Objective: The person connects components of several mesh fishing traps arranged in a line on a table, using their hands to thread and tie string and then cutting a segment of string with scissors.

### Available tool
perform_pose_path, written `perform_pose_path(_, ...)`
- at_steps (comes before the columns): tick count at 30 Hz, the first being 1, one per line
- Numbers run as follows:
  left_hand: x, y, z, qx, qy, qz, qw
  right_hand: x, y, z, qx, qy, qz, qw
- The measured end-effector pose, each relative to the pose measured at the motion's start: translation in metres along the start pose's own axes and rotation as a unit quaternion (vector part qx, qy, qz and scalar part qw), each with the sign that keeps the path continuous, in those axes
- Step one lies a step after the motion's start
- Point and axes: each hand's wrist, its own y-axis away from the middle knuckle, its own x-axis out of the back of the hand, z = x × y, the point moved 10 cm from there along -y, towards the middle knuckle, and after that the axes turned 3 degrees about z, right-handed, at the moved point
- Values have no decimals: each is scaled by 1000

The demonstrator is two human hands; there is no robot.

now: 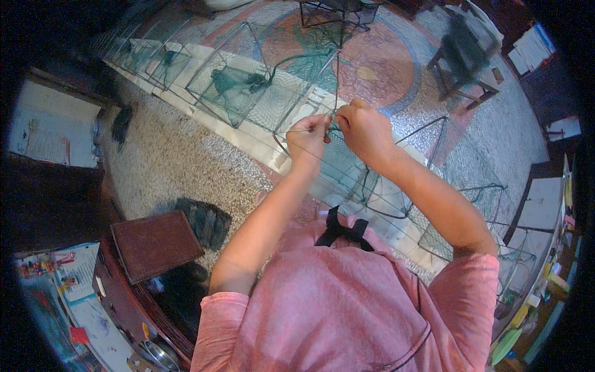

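Observation:
A long fishing net trap of green mesh (344, 155) over dark rectangular frames stretches from the far left to the near right in front of me. My left hand (307, 137) is closed, thumb and fingers pinched at the trap's upper edge. Right beside it, my right hand (365, 127) is also closed, its fingertips pinching the netting at the same spot. The hands nearly touch; the exact strand or cord between them is too small to make out. A dark frame bar rises just beyond the fingers. Bunched green netting (238, 87) lies inside a section to the left.
Under the trap runs a pale sheet (263, 152) on a speckled floor with a round flower pattern (365, 73). A dark chair (462, 59) stands far right. Near left is a brown square-topped seat (158, 245) beside a cluttered desk. A shelf with papers lines the left wall.

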Motion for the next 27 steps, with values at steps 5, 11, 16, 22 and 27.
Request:
perform_pose_path(5,-6,4,6,-28,36,-4,999,-22,-5,29,-88,-149,-83,981)
perform_pose_path(11,-19,-1,1,-39,28,-100,994,-24,-10,32,-107,-306,-120,939)
perform_pose_path(16,-26,4,9,-117,-19,-213,970,-31,-8,21,-305,-495,-243,777)
perform_pose_path(22,-20,0,10,-63,-46,-152,985,-24,-13,43,-299,-426,-238,820)
perform_pose_path(27,-12,-5,6,-43,-29,-96,994,-54,9,40,-176,-308,-313,881)
